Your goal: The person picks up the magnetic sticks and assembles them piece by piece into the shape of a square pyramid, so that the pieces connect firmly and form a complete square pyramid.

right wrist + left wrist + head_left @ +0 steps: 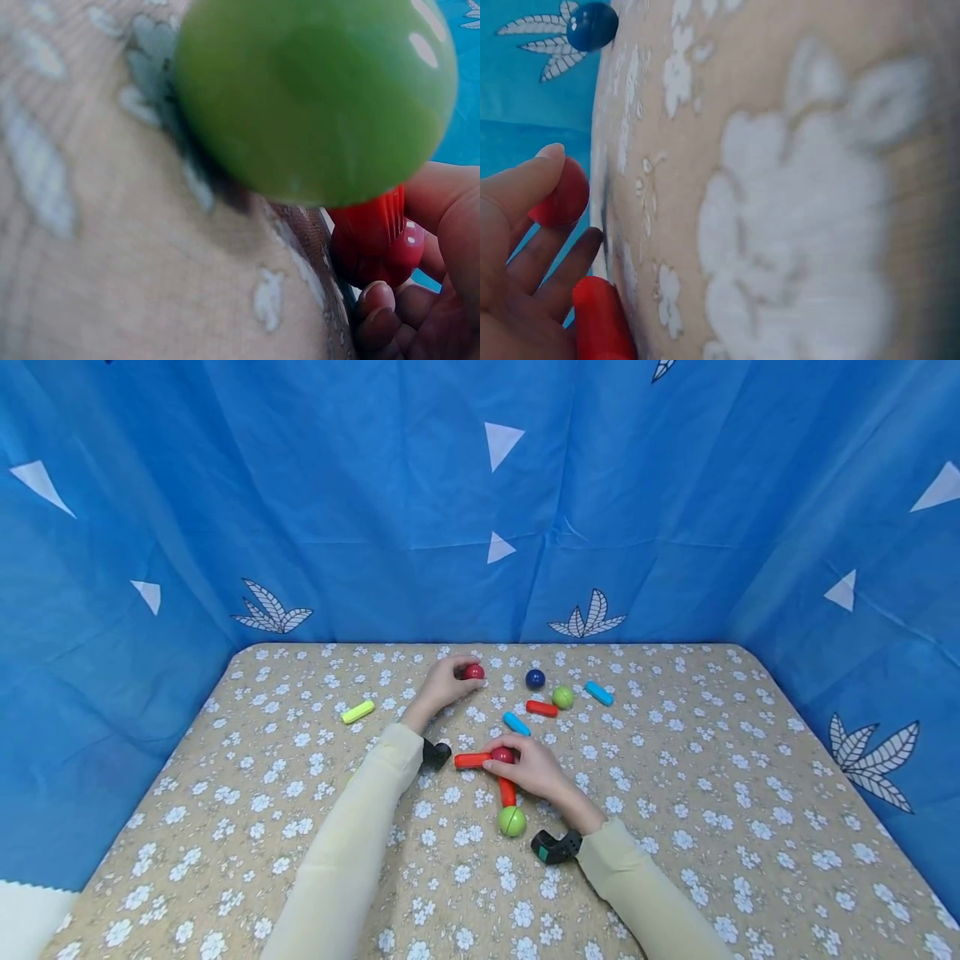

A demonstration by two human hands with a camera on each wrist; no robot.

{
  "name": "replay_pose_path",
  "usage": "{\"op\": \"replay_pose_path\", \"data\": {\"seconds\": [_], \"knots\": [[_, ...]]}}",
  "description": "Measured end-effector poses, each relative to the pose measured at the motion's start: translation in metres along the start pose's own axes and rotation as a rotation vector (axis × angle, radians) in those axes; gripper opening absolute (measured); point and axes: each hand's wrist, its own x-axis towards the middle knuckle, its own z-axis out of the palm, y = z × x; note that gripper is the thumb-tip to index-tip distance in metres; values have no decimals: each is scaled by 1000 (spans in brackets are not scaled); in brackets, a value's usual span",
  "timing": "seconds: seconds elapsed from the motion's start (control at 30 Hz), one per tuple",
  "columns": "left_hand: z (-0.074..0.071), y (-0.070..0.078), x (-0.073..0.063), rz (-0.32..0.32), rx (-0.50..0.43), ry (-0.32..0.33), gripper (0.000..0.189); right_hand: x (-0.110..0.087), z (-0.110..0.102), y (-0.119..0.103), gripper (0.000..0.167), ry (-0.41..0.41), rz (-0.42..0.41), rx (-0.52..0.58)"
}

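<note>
Toward the back of the table my left hand [442,686] pinches a red ball [474,672] between thumb and fingers; the left wrist view shows this ball [564,196] low over the cloth. Nearer the front, my right hand [536,768] grips a second red ball [502,755]. Two red sticks meet at that ball: one stick [470,761] points left, the other stick [507,792] runs toward me. At the near stick's end sits a green ball [512,822], which fills much of the right wrist view.
Beyond the right hand lie a blue stick [516,723], a red stick [542,708], a green ball [562,697], a dark blue ball [535,679] and another blue stick [598,693]. A yellow stick [357,712] lies left of the left arm. Blue curtain [450,585] hangs around the table.
</note>
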Motion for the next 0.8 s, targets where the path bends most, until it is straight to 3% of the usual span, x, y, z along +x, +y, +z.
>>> {"op": "replay_pose_path", "data": {"seconds": [0.27, 0.43, 0.67, 0.8], "knots": [[-13, 9, -25, 4, -89, 48, 45, 0, 1, -2, 16, -8, -3, 12], [-27, 17, -55, -16, -152, 103, 42, 0, 0, -4, 18, -28, 7, 10], [-29, 22, -112, -109, -214, 6, 42, 1, -3, 0, 19, -11, 15, -14], [-29, 18, -135, -142, -209, -13, 41, 1, -2, 1, 19, -18, 25, -7]]}}
